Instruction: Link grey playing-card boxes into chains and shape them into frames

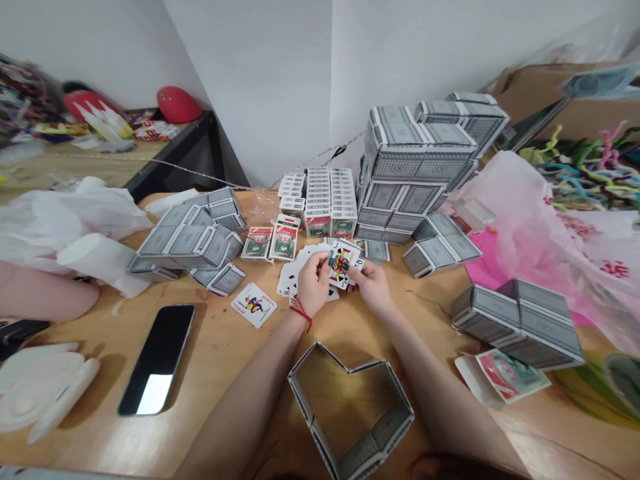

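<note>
One jack card (339, 268), its corner marked J, is pinched between the left grip (314, 280) and the right grip (373, 283), both closed thumb-down on it, over loose playing cards (289, 275) too overlapped to count; one reads 8. The tabletop (213, 373) carries one joker card (253, 305), one smartphone (157, 360), one heart-shaped card ring (373, 440), two red-and-green boxes (284, 241) side by side and, at right, one opened card box (513, 377). Brand print is too blurred to read.

Room lies between phone (157, 357) and left forearm (257, 393) — card blocks (185, 233) stand beyond.
</note>
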Demonstrator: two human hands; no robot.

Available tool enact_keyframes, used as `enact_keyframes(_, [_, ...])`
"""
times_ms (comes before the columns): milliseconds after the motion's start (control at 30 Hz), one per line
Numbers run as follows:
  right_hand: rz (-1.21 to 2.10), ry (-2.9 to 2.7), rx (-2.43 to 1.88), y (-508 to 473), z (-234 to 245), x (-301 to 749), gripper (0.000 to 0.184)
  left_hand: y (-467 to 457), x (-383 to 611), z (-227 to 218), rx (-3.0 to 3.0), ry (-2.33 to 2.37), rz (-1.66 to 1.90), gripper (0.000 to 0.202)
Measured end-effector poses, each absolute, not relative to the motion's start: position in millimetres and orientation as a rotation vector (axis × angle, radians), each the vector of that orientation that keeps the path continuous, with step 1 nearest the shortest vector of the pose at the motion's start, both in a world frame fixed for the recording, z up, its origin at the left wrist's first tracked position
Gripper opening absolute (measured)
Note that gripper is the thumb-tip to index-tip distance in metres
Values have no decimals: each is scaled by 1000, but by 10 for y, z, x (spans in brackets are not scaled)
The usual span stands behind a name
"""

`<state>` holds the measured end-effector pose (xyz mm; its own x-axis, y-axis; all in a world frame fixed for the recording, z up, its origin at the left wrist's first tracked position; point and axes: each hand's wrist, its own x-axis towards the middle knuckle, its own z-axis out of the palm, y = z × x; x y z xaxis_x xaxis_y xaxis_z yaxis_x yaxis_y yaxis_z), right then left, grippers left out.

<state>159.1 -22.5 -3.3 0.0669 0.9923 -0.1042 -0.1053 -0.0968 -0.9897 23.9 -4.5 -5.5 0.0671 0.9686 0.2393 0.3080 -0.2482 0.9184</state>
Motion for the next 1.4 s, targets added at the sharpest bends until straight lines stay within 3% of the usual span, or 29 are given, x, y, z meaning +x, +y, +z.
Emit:
enact_keyframes(167, [1186,-975,-1268,-207,-54,1569,33,-63,245,-48,1588,1188,1221,39])
enact_keyframes(600, [1235,-976,-1246,-199,-47,1589,32,-59,289,-11,1350,1208,1314,14])
enact_keyframes(1400, [1129,-996,-1260,-190,-86,1590,20,-72,207,-93,1796,1327,1454,10])
